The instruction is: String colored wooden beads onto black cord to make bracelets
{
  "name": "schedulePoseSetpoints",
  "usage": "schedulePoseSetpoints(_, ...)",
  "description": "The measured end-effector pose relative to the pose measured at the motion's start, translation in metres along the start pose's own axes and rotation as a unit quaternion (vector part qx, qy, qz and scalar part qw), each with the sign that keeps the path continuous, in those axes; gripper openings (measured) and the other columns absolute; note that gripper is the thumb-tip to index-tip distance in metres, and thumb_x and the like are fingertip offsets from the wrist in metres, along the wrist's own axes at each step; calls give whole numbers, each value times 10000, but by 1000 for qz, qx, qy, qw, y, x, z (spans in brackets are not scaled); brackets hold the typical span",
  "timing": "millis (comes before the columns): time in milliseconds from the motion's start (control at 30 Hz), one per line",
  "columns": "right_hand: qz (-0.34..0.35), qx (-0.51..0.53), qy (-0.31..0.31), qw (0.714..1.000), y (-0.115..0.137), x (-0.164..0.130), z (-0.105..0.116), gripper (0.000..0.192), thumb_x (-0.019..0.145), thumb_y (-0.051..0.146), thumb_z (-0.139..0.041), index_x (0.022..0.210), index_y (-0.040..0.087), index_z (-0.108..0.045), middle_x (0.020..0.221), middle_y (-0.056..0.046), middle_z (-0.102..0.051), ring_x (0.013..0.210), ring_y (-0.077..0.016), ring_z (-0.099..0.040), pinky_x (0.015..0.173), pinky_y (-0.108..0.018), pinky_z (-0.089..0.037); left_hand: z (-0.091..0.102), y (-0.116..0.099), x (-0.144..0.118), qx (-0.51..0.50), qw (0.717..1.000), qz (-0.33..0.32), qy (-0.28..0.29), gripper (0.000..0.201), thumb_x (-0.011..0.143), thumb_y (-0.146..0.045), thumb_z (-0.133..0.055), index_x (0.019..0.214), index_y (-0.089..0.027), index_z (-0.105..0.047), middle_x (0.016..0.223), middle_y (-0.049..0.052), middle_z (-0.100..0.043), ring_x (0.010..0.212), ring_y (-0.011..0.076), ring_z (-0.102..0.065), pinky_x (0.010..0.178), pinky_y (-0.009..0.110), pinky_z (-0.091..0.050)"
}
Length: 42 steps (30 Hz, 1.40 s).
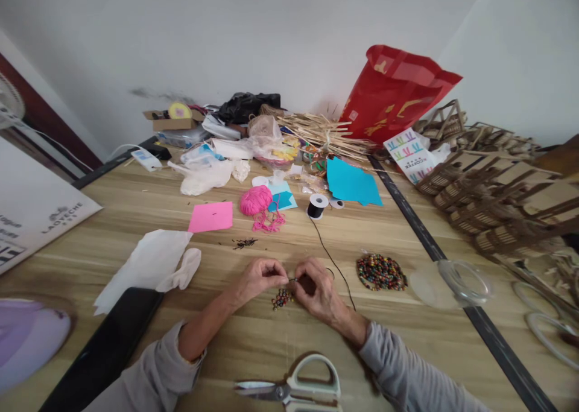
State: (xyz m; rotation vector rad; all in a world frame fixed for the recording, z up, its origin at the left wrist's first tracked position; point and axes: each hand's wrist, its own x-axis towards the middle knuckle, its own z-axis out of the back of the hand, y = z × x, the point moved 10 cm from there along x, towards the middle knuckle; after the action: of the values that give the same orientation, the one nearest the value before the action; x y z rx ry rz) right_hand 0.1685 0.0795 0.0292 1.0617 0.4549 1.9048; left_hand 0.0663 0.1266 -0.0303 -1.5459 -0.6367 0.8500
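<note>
My left hand (pixel 259 277) and my right hand (pixel 318 288) meet low over the wooden table (pixel 289 231), fingertips pinched together around a thin black cord (pixel 332 260). A short strand of coloured beads (pixel 281 298) hangs from the cord just below my fingers and lies on the wood. The cord runs up to a black spool (pixel 317 206). A pile of loose coloured beads (pixel 380 272) lies right of my right hand.
Scissors (pixel 292 391) lie near the front edge. A clear plastic lid (pixel 464 281) sits right of the beads. White paper (pixel 147 266), pink paper (pixel 210 216), pink yarn (pixel 256 201), blue paper (pixel 351 183) and clutter with a red bag (pixel 393 95) fill the back. Wooden models (pixel 493 183) stand right.
</note>
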Motion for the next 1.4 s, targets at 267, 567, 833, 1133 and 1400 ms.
schedulePoseSetpoints(267, 2, -39, -9, 999, -4, -3, 0, 303, 622, 47, -435, 889, 187, -468, 879, -69, -531, 850, -220, -500, 746, -347, -419, 4, -2, -4, -40, 999, 15, -18, 203, 649, -290, -737, 687, -123, -629, 631, -21, -590, 617, 106, -502, 636, 235, -396)
schedulePoseSetpoints(567, 39, 40, 25, 998, 9, -1, -2, 190, 835, 186, -583, 1013, 195, -516, 941, -76, -590, 859, -200, -542, 745, -319, -447, 4, -3, -2, -26, 999, 10, -18, 171, 650, -264, -729, 676, -124, -635, 624, -23, -594, 622, 107, -511, 638, 231, -395)
schedulePoseSetpoints(833, 27, 76, 38, 996, 5, -2, -5, 61, 913, 243, -545, 905, 194, -581, 785, -45, -616, 745, -170, -560, 693, -294, -450, 0, -7, -4, 6, 1000, 9, -10, 155, 662, -261, -718, 677, -123, -650, 645, -10, -617, 637, 115, -526, 646, 233, -397)
schedulePoseSetpoints(1133, 31, 67, 39, 996, 6, 0, -5, 144, 926, 269, -526, 833, 188, -600, 741, -48, -612, 708, -169, -543, 662, -295, -439, -1, -6, -2, 54, 998, -20, 3, 155, 677, -269, -704, 680, -120, -660, 647, 3, -621, 627, 117, -521, 620, 229, -391)
schedulePoseSetpoints(1400, 7, 73, 39, 997, 3, 3, -2, 175, 934, 259, -500, 807, 179, -589, 742, -48, -582, 702, -163, -538, 638, -278, -440, -3, -6, -7, 72, 997, -22, 8, 157, 677, -262, -697, 741, -132, -634, 676, -5, -607, 625, 107, -515, 601, 217, -409)
